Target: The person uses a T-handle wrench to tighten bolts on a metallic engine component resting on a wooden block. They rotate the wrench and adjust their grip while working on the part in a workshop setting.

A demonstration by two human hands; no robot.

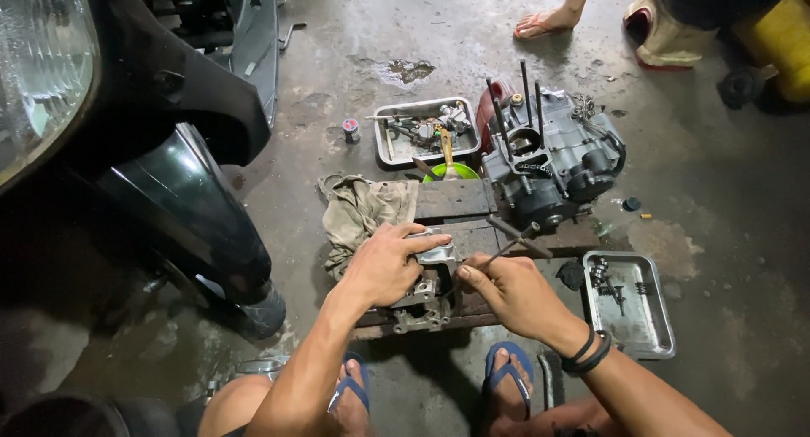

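My left hand point(384, 264) grips a grey metal engine part point(426, 289) that rests on a wooden board point(472, 234). My right hand point(510, 289) is shut on a thin metal tool point(498, 253) whose tip points toward the part. Just beyond the board stands a dark motorcycle engine block point(548, 163) with long studs sticking up. A T-shaped wrench point(519, 234) lies on the board near the engine. A dirty rag point(363, 213) lies to the left of the board.
A metal tray point(641, 327) with small parts sits by my right wrist. Another tray point(384, 154) of parts and a green bowl point(434, 174) with a brush lie behind. A scooter's front wheel point(202, 226) stands left. Another person's foot point(544, 22) is far back.
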